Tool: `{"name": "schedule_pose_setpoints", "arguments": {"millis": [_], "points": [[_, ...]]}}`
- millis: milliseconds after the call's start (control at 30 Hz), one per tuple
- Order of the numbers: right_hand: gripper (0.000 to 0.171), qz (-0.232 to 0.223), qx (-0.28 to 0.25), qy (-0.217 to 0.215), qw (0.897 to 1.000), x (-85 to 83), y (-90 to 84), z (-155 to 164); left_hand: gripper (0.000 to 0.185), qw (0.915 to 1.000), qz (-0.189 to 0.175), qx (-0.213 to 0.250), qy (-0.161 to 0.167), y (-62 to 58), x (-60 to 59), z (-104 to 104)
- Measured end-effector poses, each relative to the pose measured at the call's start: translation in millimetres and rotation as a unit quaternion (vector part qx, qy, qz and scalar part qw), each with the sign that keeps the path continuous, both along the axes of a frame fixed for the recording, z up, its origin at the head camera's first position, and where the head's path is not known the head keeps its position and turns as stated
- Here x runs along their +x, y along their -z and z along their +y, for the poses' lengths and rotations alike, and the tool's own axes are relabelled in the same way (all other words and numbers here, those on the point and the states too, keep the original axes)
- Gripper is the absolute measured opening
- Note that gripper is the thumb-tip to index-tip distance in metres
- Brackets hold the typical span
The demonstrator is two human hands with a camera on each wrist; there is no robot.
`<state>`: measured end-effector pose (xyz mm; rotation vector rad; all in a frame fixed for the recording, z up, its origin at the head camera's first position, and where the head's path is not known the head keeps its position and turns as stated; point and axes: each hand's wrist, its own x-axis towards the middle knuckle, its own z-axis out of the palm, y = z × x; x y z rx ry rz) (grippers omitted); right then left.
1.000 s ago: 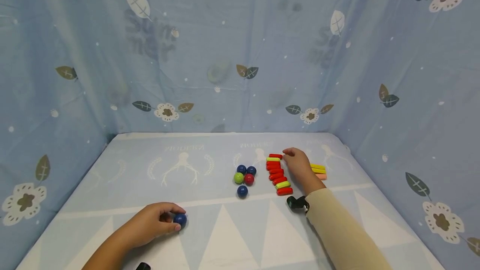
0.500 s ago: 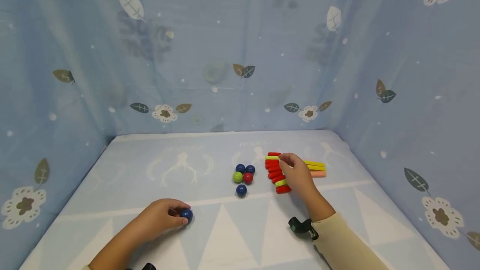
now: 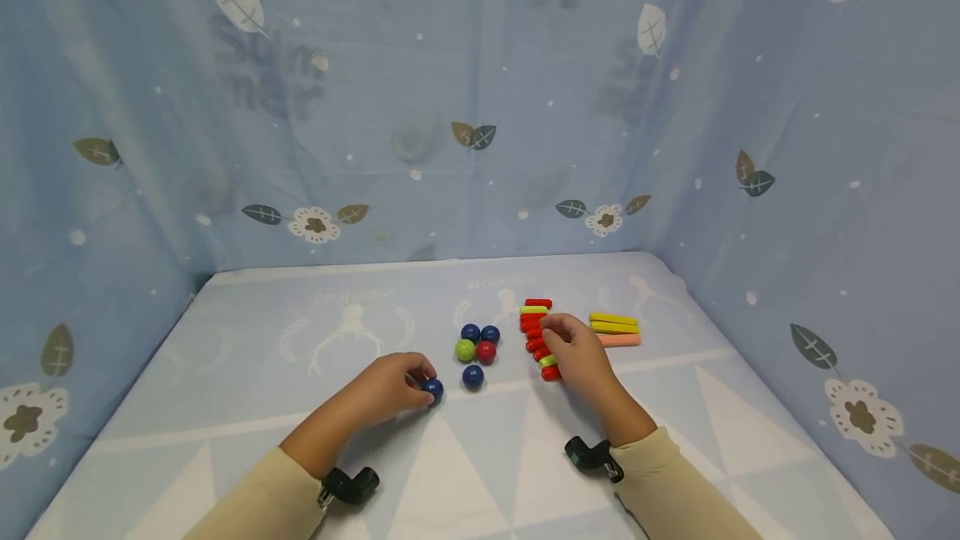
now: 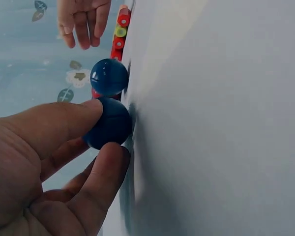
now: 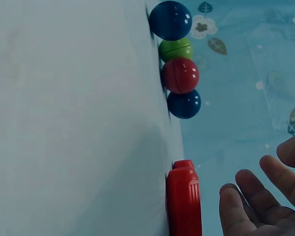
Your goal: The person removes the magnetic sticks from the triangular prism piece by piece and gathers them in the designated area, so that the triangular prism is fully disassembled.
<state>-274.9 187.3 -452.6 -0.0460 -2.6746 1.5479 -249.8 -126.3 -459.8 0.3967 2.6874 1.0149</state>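
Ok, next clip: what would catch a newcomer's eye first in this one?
Probably the bright toys against the pale blue cloth: a cluster of balls, blue, green and red, mid-table, and beside it a row of red and yellow-green pegs. The left hand pinches a dark blue ball just short of the cluster, while the right hand rests over the near end of the peg row. Behind it lie yellow and pink sticks.

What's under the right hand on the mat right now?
The right hand rests over the row of red and yellow-green pegs. Pegs show at its left edge and beyond its fingertips; the part of the row beneath the palm is covered. In the right wrist view its fingers look loosely curled, holding nothing.
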Motion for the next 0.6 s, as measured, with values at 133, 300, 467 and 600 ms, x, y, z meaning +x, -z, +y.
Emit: {"name": "schedule_pose_setpoints", "arguments": {"millis": [133,300,467,600], "points": [[0.027,0.0,0.001,0.003,1.0,1.3,3.0,-1.9,0.025,0.9997,0.022,-0.008,-0.003,0.2,-9.9,13.1],[0.027,0.003,0.002,0.01,1.0,4.0,3.7,-2.6,0.025,0.9993,0.036,0.006,-0.007,3.0,-14.1,25.9],[0.027,0.003,0.0,0.002,1.0,2.1,6.5,-2.5,0.026,0.9987,0.042,0.017,-0.023,4.9,-13.2,31.6],[0.026,0.006,-0.001,-0.002,1.0,1.5,7.4,-1.7,0.03,0.9978,0.046,0.033,-0.034,6.4,-12.8,35.6]]}}
